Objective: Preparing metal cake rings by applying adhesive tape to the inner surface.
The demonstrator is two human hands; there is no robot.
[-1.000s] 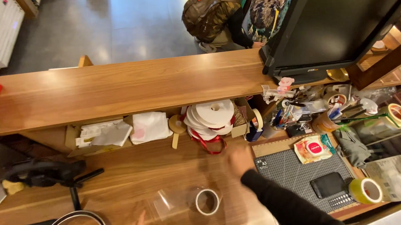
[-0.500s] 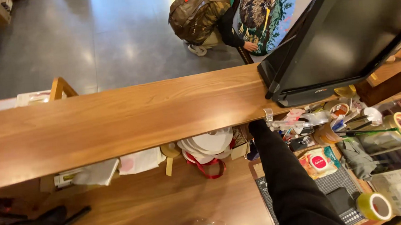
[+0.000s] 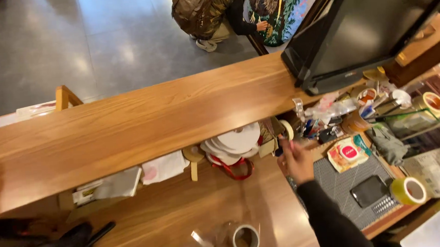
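Right hand (image 3: 297,159) now withdrawn, fingers spread.

From my remote feed, a lower wooden worktop (image 3: 185,219) runs beneath a raised wooden counter ledge (image 3: 127,125). On the worktop lie a roll of clear tape (image 3: 246,240), a stack of white round lids (image 3: 234,140), white folded cloths (image 3: 163,167), a grey gridded mat (image 3: 345,184) bearing a dark phone (image 3: 369,190), and a yellow tape roll (image 3: 409,191). A dark monitor (image 3: 373,20) stands on the ledge.

right arm (image 3: 330,219): long black sleeve to wrist | hands (image 3: 297,159): bare, no gloves
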